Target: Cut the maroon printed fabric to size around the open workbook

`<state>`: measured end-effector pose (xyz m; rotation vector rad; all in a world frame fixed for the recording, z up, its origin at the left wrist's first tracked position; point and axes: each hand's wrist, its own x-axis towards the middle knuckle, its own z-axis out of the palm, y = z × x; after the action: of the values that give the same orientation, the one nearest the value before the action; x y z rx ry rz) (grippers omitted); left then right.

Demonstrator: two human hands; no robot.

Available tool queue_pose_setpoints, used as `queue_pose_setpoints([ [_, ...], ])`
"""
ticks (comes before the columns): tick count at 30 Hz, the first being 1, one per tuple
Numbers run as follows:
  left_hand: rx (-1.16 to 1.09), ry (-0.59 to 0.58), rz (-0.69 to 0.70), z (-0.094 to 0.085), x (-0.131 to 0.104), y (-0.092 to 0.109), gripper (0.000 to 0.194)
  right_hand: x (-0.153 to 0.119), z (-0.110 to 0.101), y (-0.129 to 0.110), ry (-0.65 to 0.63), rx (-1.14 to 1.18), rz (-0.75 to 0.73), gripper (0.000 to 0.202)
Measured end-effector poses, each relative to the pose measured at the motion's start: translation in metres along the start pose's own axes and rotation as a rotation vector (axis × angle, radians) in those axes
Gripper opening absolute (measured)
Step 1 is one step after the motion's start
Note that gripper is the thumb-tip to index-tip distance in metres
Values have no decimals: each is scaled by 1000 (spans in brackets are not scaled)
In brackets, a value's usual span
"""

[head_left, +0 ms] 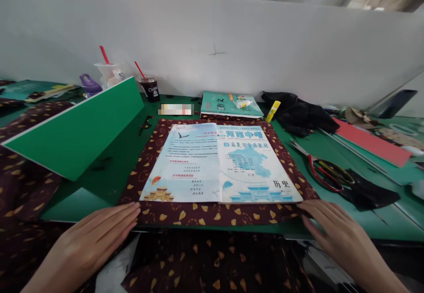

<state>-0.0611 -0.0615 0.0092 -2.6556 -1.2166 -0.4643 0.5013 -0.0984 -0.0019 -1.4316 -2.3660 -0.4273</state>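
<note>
An open book (185,165), its cover pages facing up, lies on a dark maroon cloth (198,215) with a yellow leaf pattern. The cloth shows around the book on all sides. My left hand (96,235) rests at the cloth's near left corner, fingers stretched out and side by side, their tips by the book's lower left corner. At the near right corner, my right hand (334,231) touches the cloth's edge beside the book's lower right corner. Its thumb is apart from the fingers, and the cloth edge lies between them.
A green board (82,129) stands tilted at the left. Behind are a dark cup (149,89), a purple bottle (90,84), a green book (232,105) and a yellow glue stick (273,110). Red-handled scissors (324,176), black cloth (294,110) and a red sheet (371,140) lie right.
</note>
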Motion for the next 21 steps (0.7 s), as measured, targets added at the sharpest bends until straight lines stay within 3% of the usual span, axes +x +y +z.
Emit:
queue_pose_setpoints([
  [4, -9, 37, -11, 1, 5, -6, 71, -5, 0, 7, 7, 69, 125, 21],
  [8, -170, 146, -280, 5, 25, -8, 49, -2, -1, 18, 68, 220, 226, 13],
  [12, -300, 134, -481, 4, 47, -16, 15, 7, 3, 33, 93, 342, 320, 15],
  [17, -363, 9, -523, 0, 55, -33, 28, 9, 10, 49, 13, 413, 468, 30],
  [21, -370, -90, -617, -3, 54, -36, 38, 5, 10, 60, -64, 465, 537, 30],
])
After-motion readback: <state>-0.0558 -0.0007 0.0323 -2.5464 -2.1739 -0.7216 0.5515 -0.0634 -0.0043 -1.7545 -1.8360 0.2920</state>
